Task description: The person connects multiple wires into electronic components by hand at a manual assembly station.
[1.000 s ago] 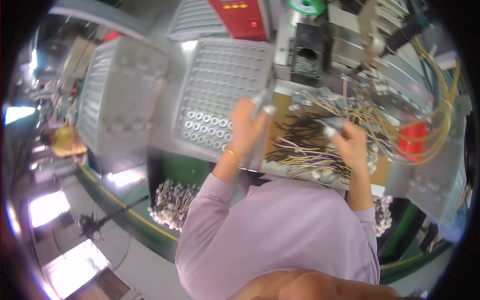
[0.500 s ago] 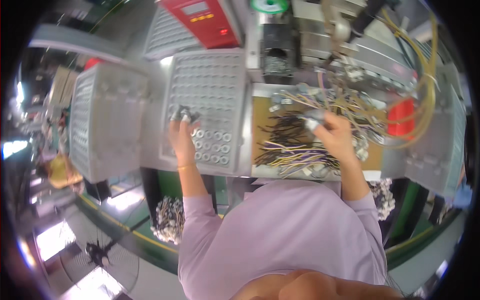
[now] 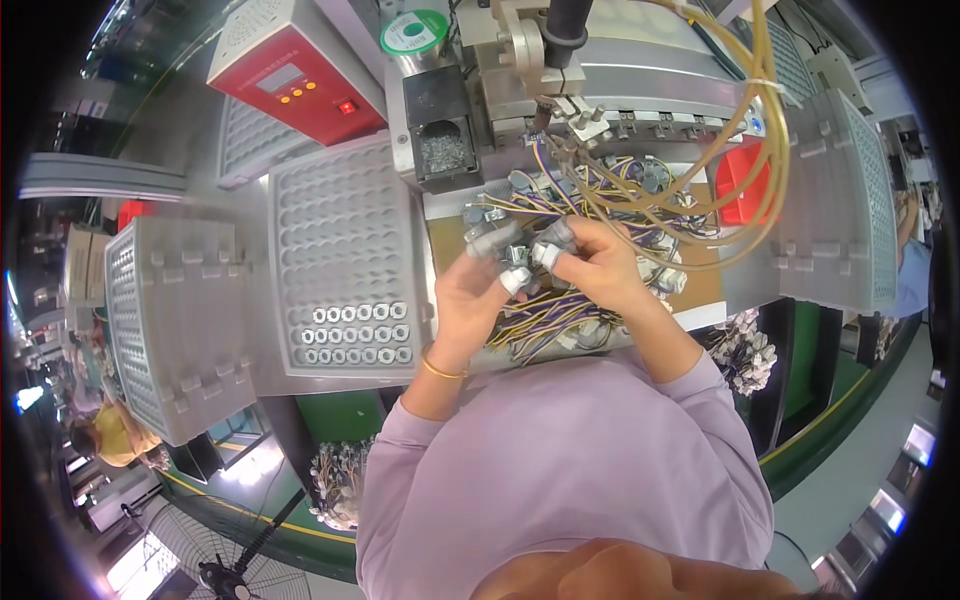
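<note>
Above the wires on the work board, my two hands meet with white-covered fingertips almost touching. My left hand (image 3: pixel 470 305) is closed, with small silver metal parts (image 3: pixel 517 256) at its thumb and fingers. Close against it, my right hand (image 3: pixel 605 268) pinches thumb to fingers; what it holds is hidden. Under and around them lie bundles of yellow, purple and dark wires (image 3: pixel 545 325) with small round silver parts on some ends. Left of my hands is a grey plastic tray (image 3: pixel 276 290) with rows of round pockets; its nearest rows hold silver ring-like parts (image 3: pixel 360 335).
Behind the board stand a metal fixture (image 3: pixel 640 75) and a black bin (image 3: pixel 440 110) of small clear bits. A green solder spool (image 3: pixel 413 33) and a red control box (image 3: pixel 300 85) are further left. Yellowish hoses (image 3: pixel 765 130) loop at right before a red bin (image 3: pixel 742 185).
My left hand has come from above the tray over to the wires, beside my right hand. Both hands are now together; the whole view has shifted too.
</note>
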Motion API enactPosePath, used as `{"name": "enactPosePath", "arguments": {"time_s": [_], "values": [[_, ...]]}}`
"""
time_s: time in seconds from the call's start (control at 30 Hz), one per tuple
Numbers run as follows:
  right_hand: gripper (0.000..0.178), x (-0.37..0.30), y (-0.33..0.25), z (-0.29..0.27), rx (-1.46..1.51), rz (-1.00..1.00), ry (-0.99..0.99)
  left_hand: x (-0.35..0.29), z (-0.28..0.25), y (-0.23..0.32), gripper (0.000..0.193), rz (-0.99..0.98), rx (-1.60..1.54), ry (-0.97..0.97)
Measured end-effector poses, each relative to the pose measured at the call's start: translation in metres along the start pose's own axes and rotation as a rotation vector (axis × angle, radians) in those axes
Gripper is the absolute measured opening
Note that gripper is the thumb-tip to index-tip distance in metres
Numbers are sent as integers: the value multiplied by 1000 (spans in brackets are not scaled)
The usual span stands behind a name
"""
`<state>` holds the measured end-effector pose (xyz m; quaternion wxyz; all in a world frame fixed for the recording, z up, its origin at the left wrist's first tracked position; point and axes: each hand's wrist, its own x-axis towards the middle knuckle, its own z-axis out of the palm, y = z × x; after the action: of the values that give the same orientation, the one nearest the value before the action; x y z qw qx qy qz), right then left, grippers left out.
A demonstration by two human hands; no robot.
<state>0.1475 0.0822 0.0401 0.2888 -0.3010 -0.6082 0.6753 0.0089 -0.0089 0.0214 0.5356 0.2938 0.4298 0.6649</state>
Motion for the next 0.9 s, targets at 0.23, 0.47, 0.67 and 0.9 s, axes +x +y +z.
{"name": "enactPosePath", "arguments": {"time_s": [0.23, 0.47, 0.67, 0.9], "values": [[2, 2, -14, -1, -217, -91, -3, 0, 8, 1, 33, 123, 86, -30], [3, 3, -6, 3, -218, -45, 39, 15, 10, -1, 22, 21, -32, 95], [14, 8, -5, -18, 9, 90, -129, 24, 17, 3, 25, -120, -145, -65], [6, 22, 26, -66, 110, -111, 605, 38, 15, -48, 49, -40, 256, -202]]}}
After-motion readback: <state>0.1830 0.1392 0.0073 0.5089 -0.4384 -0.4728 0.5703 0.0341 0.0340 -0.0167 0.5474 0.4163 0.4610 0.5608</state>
